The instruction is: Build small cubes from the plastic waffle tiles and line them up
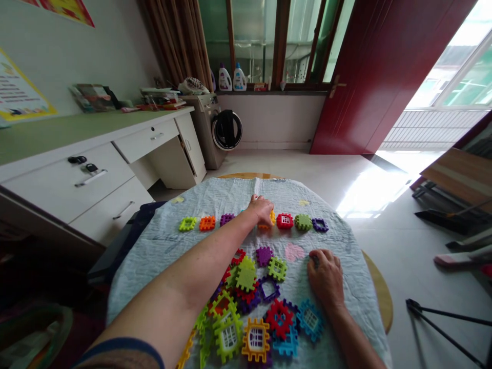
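My left hand [262, 209] reaches across to a row of notched plastic building blocks, its fingers closed around a yellow-orange block [272, 218], which they partly cover. To the right of it in the row are a red block with a white lattice [285, 221], a green block [303, 222] and a dark purple frame block [320, 224]. Left of my arm lie a purple block [226, 219], an orange block [207, 223] and a lime block [187, 224]. My right hand [326, 277] rests on the cloth, fingers loosely bent and apart, with no block visible in it.
A heap of mixed blocks [246, 277] lies nearer me, partly behind my left forearm. A pale blue cloth [161, 266] covers the round table. Beyond are a desk [92, 130], a washing machine [207, 128] and a red door [369, 77]. A black stand [413, 306] is at right.
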Demonstrator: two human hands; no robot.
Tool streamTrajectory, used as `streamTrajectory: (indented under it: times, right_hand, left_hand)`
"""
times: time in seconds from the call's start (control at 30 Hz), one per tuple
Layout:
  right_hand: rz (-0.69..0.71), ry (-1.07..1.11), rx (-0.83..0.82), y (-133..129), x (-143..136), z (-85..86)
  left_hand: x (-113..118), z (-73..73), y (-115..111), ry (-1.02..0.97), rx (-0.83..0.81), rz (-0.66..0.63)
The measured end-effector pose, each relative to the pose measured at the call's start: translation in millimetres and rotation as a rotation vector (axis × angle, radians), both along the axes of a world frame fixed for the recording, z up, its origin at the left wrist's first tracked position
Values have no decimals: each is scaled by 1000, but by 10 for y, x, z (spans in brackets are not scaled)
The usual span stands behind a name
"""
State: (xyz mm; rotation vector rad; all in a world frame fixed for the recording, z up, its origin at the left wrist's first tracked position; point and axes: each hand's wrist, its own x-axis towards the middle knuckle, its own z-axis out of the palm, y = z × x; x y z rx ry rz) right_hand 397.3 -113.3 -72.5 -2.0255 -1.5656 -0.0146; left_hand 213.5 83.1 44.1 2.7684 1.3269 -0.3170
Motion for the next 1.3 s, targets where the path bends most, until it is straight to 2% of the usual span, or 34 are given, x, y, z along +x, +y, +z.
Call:
streamTrajectory:
  times: [0.3, 0.47, 1.03, 1.3]
  right_hand:
    - [-11, 13, -21, -5, -8, 9]
    - [-7, 8, -3, -6, -9, 8]
    - [-6, 3, -14, -1, -5, -1]
    - [-6, -12, 7, -4, -18, 9]
  left_hand:
    - [25, -104, 66, 49, -64, 18]
    - [17, -103, 66, 83, -50, -9]
    - [-45, -99, 67, 86, -47, 20]
    - [-34, -164, 23, 34, -42, 7]
